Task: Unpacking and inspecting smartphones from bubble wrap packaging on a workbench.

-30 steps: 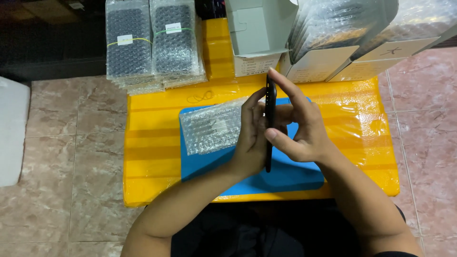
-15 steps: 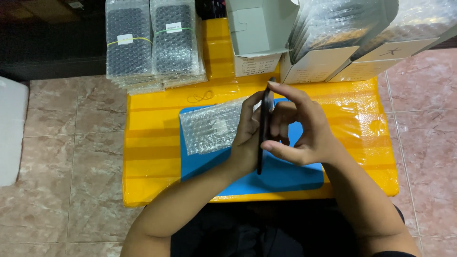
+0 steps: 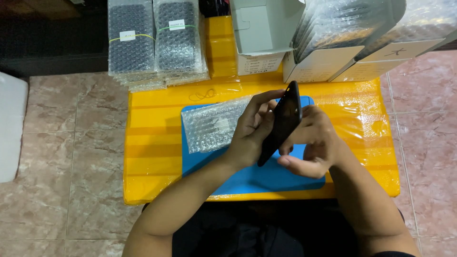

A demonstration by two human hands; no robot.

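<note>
I see left hand (image 3: 250, 135) & right hand (image 3: 312, 145) pinching thin black phone (image 3: 282, 124) by its edges (stiff, slick, prob fragile), bubble-wrap sleeve (image 3: 214, 124) at 9 o'clock.

Single head view, looking steeply down, close over yellow table (image 3: 157, 157).

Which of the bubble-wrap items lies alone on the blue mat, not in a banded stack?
The single flat bubble-wrap sleeve beside the left hand. The two bubble-wrap stacks are banded and stand at the table's far edge.
</note>
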